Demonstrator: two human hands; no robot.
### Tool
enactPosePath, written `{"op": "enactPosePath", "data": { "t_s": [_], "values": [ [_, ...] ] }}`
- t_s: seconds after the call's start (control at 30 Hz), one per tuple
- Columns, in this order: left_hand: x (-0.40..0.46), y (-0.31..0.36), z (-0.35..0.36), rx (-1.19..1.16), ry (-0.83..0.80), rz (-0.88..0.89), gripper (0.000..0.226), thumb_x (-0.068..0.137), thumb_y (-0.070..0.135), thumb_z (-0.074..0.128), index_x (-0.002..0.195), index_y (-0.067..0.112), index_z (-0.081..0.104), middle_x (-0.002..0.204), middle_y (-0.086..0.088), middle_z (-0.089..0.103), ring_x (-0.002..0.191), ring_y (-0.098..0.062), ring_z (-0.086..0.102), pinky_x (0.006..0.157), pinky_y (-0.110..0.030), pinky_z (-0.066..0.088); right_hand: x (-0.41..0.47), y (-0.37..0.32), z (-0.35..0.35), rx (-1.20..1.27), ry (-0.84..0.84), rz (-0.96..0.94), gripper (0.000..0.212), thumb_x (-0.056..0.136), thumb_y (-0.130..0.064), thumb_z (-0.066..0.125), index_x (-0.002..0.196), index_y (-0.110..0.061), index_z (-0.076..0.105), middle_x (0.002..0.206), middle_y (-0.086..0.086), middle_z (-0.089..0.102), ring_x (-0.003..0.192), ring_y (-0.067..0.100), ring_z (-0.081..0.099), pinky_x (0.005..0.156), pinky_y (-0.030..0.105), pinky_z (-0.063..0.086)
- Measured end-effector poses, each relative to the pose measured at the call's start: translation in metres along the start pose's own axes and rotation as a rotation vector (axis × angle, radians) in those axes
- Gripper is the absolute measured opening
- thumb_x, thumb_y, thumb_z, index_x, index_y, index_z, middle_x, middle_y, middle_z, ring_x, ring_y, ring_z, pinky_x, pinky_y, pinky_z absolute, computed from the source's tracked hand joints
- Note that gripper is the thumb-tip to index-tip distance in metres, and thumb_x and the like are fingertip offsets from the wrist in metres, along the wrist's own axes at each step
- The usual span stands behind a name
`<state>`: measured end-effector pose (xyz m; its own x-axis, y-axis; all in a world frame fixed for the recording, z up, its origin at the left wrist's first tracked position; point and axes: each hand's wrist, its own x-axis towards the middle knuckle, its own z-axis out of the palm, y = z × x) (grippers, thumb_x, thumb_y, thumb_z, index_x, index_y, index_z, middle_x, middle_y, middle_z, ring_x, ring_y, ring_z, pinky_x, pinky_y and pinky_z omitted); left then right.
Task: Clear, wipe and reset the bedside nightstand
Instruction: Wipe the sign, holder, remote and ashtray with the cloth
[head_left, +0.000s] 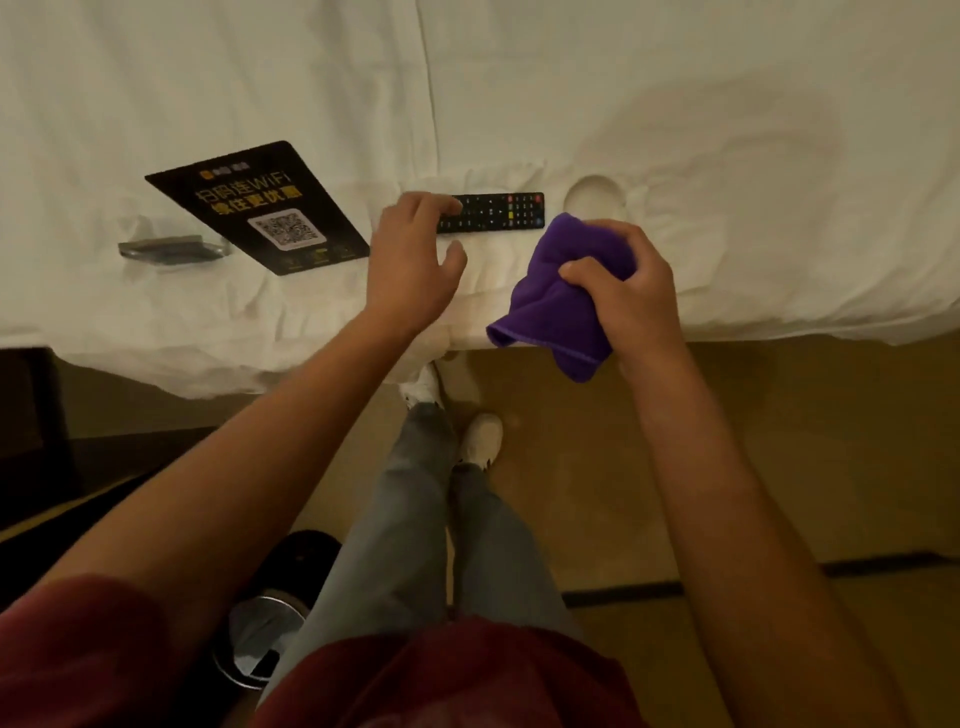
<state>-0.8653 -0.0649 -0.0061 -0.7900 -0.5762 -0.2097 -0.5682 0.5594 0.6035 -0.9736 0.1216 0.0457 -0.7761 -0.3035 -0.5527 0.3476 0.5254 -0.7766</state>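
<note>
A black remote control lies flat on the white bed. My left hand is spread open over the remote's left end, fingertips on it. My right hand is shut on a crumpled purple cloth held just above the bed's edge. A black WiFi card with a QR code lies on the bed to the left, with a clear stand beside it. A round white dish sits right of the remote, partly behind the cloth. The nightstand's dark corner shows at the left edge.
A black bin with a shiny metal rim stands on the floor by my left leg. My feet in white shoes are close to the bed's edge. Tan floor stretches to the right.
</note>
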Motion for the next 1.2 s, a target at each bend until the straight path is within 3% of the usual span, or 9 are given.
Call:
{"op": "enactPosePath", "data": {
  "t_s": [0.17, 0.37, 0.73, 1.03, 1.13, 1.2],
  "values": [
    [0.045, -0.008, 0.016, 0.249, -0.229, 0.144, 0.048, 0.094, 0.021, 0.061, 0.141, 0.015, 0.055, 0.143, -0.010, 0.053, 0.132, -0.032, 0.046, 0.109, -0.043, 0.039, 0.016, -0.004, 0.012, -0.021, 0.037, 0.016, 0.039, 0.073, -0.031, 0.078, 0.109, -0.040, 0.065, 0.108, -0.016, 0.071, 0.092, -0.001, 0.069, 0.073, 0.019, 0.057],
    [0.066, -0.012, 0.025, 0.386, -0.341, 0.213, 0.056, 0.097, 0.018, 0.056, 0.151, 0.017, 0.043, 0.149, -0.010, 0.047, 0.138, -0.033, 0.042, 0.114, -0.050, 0.035, 0.037, -0.002, 0.020, -0.013, 0.050, 0.051, 0.043, 0.075, -0.030, 0.078, 0.116, -0.037, 0.065, 0.110, -0.018, 0.070, 0.095, 0.000, 0.068, 0.076, 0.023, 0.057],
    [0.075, -0.015, 0.049, 0.533, -0.236, 0.133, 0.054, 0.098, 0.022, 0.057, 0.149, 0.014, 0.044, 0.140, -0.015, 0.052, 0.131, -0.038, 0.045, 0.112, -0.052, 0.034, 0.078, 0.000, -0.001, -0.020, -0.100, 0.069, 0.044, 0.075, -0.030, 0.077, 0.116, -0.037, 0.065, 0.113, -0.016, 0.069, 0.099, 0.004, 0.068, 0.077, 0.024, 0.057],
    [0.039, 0.003, 0.036, 0.307, -0.066, -0.055, 0.054, 0.095, 0.017, 0.063, 0.147, 0.012, 0.051, 0.135, -0.015, 0.055, 0.124, -0.035, 0.048, 0.104, -0.042, 0.041, 0.100, -0.027, -0.027, -0.098, -0.262, -0.057, 0.045, 0.071, -0.029, 0.076, 0.115, -0.032, 0.067, 0.112, -0.010, 0.071, 0.096, 0.009, 0.070, 0.072, 0.021, 0.056],
    [0.023, 0.014, 0.026, -0.004, -0.073, -0.205, 0.059, 0.092, 0.020, 0.070, 0.148, 0.014, 0.052, 0.132, -0.014, 0.057, 0.122, -0.028, 0.054, 0.105, -0.032, 0.041, 0.094, -0.035, -0.034, -0.030, -0.264, -0.098, 0.049, 0.074, -0.024, 0.076, 0.122, -0.025, 0.066, 0.116, -0.006, 0.070, 0.095, 0.010, 0.070, 0.072, 0.023, 0.057],
    [0.008, 0.022, 0.015, -0.349, -0.148, -0.312, 0.060, 0.090, 0.025, 0.074, 0.146, 0.019, 0.055, 0.129, -0.005, 0.063, 0.115, -0.013, 0.063, 0.102, -0.030, 0.049, 0.087, -0.045, -0.037, 0.036, -0.237, -0.150, 0.054, 0.078, -0.019, 0.076, 0.130, -0.026, 0.062, 0.123, -0.009, 0.066, 0.094, 0.006, 0.070, 0.071, 0.022, 0.057]
  ]
}}
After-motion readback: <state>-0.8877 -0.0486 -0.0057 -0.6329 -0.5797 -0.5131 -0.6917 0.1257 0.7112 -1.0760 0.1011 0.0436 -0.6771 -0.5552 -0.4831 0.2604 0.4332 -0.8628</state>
